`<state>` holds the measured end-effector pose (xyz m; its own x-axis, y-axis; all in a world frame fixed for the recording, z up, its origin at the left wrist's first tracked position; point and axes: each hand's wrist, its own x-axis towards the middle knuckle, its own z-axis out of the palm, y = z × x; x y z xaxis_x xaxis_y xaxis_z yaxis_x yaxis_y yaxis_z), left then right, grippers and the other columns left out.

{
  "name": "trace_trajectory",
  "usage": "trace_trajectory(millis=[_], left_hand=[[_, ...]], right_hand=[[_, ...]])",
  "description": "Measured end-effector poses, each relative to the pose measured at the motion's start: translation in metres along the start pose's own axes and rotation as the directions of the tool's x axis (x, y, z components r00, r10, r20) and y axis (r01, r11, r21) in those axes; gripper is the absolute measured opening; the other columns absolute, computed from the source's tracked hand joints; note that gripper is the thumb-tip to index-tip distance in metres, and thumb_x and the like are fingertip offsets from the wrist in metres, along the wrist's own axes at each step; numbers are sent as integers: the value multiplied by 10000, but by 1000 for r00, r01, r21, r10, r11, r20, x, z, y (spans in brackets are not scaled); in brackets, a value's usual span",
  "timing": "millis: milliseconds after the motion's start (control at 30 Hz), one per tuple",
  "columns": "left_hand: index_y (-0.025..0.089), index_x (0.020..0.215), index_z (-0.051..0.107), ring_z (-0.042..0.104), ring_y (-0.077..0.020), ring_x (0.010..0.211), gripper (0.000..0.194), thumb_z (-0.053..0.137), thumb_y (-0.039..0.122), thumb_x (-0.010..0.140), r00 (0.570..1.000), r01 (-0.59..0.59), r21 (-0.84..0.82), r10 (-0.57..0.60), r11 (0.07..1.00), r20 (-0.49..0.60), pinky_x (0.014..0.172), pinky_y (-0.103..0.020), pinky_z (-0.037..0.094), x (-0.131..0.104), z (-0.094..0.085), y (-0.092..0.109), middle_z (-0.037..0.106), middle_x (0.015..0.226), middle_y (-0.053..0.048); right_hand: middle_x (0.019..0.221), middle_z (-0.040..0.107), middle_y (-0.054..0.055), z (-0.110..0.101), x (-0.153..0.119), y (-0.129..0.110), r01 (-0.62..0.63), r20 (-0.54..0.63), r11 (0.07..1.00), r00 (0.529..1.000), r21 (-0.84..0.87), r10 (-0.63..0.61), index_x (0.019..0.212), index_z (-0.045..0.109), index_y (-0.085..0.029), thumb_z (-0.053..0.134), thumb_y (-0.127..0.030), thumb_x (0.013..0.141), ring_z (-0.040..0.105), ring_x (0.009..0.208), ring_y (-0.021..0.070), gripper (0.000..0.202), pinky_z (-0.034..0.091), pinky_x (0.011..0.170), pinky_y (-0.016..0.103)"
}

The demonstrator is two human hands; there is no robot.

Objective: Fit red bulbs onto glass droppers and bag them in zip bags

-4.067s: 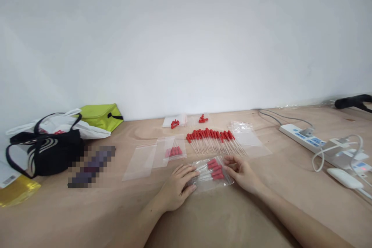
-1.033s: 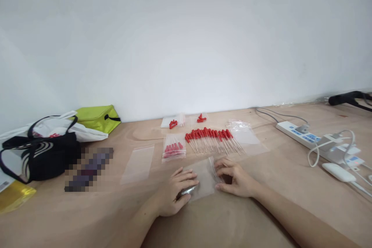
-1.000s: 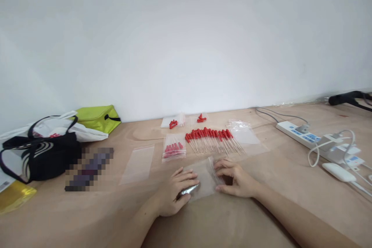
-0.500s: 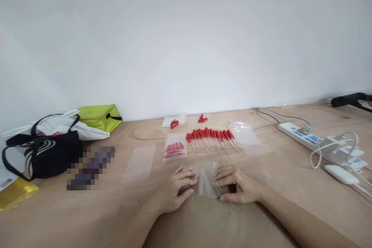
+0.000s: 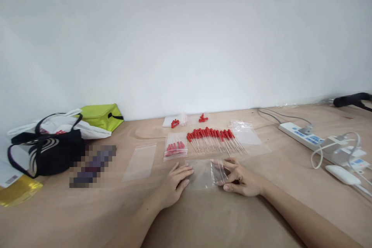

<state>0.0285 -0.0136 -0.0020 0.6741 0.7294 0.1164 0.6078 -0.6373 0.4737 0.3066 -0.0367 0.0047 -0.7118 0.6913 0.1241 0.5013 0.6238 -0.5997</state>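
A clear zip bag (image 5: 199, 174) lies flat on the table between my hands. My right hand (image 5: 242, 178) grips its zip end, the fingers parted around the mouth and seen partly through the plastic. At the opposite end, my left hand (image 5: 176, 186) rests with fingers stretched out, their tips touching the bag's edge. Just beyond is a row of thin pale sticks with red bulb-like ends (image 5: 210, 133). Left of that row, a filled zip bag (image 5: 176, 147) holds several of the same red-ended pieces.
An unfilled zip bag (image 5: 139, 162) lies left; other clear bags (image 5: 248, 137) lie right of the row. Small red pieces (image 5: 174, 123) sit on bags near the wall. A black bag (image 5: 58, 153) and green bag (image 5: 100, 118) stand left, a power strip (image 5: 299, 133) right.
The bag between my hands has flattened and spread wider. My right hand's fingers have parted at its mouth, and my left hand has shifted slightly left and away from me.
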Motion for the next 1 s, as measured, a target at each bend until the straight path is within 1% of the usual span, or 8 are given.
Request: trace_trajectory(millis=[133, 200, 267, 367, 433, 500, 767, 1000], left_hand=[[223, 1140, 544, 448, -214, 1163, 311, 426, 234, 852, 1000, 15, 3, -15, 1000, -20, 1025, -508, 216, 1, 2, -2, 548, 1207, -61], [215, 1127, 556, 454, -216, 1158, 308, 435, 231, 845, 999, 18, -3, -18, 1000, -34, 1020, -504, 230, 1, 2, -2, 552, 1201, -66], [207, 1119, 563, 456, -216, 1155, 307, 442, 223, 838, 999, 17, -7, -17, 1000, -49, 1017, -497, 241, 2, 3, -1, 556, 1196, -70], [215, 1105, 573, 470, -213, 1142, 300, 455, 217, 829, 998, 8, -15, -9, 1000, -62, 1013, -495, 249, 2, 3, -1, 566, 1184, -65], [225, 1105, 572, 473, -212, 1138, 298, 459, 222, 829, 998, 4, -23, -6, 1000, -63, 1013, -495, 250, 2, 4, -1, 564, 1187, -61], [228, 1110, 569, 469, -211, 1142, 299, 459, 231, 833, 998, 7, -27, -8, 1000, -61, 1015, -491, 251, 2, 4, -2, 560, 1192, -60], [214, 1113, 565, 457, -203, 1151, 301, 463, 215, 829, 999, 10, -16, -11, 1000, -43, 1025, -483, 242, 1, 2, 0, 564, 1187, -61], [232, 1109, 568, 461, -206, 1146, 297, 470, 217, 829, 998, -7, -31, 5, 999, -60, 1024, -482, 242, 0, 4, -3, 570, 1179, -51]], right_hand=[[1152, 565, 80, 3, -4, 10, -53, -140, 995, 988, 87, 65, 829, 701, -259, 525, -441, 763, 452, 1122, 240, 261, 257, 960, 442], [995, 626, 86, 4, -2, 19, -133, -291, 981, 942, 141, 169, 697, 697, -206, 519, -426, 764, 553, 954, 214, 291, 384, 847, 361], [829, 640, 72, 2, 4, 30, -261, -446, 955, 845, 139, 296, 678, 669, -180, 504, -383, 768, 583, 766, 176, 276, 433, 702, 293], [731, 626, 32, -8, 20, 47, -511, -608, 857, 660, 68, 441, 833, 634, -170, 504, -266, 736, 562, 661, 149, 188, 414, 645, 255], [764, 632, 32, -16, 34, 55, -650, -638, 758, 565, 45, 523, 890, 609, -164, 489, -193, 713, 568, 693, 146, 216, 401, 651, 236], [780, 636, 46, -20, 47, 60, -730, -630, 683, 516, 32, 581, 883, 599, -153, 482, -150, 692, 574, 727, 155, 224, 391, 642, 225], [710, 623, 117, -19, 71, 65, -821, -576, 571, 476, -20, 665, 678, 592, -148, 502, -60, 614, 592, 730, 234, 141, 379, 579, 269], [649, 609, 99, -26, 79, 70, -837, -525, 547, 452, 30, 721, 595, 576, -159, 536, -26, 528, 594, 694, 233, 154, 394, 542, 262]])
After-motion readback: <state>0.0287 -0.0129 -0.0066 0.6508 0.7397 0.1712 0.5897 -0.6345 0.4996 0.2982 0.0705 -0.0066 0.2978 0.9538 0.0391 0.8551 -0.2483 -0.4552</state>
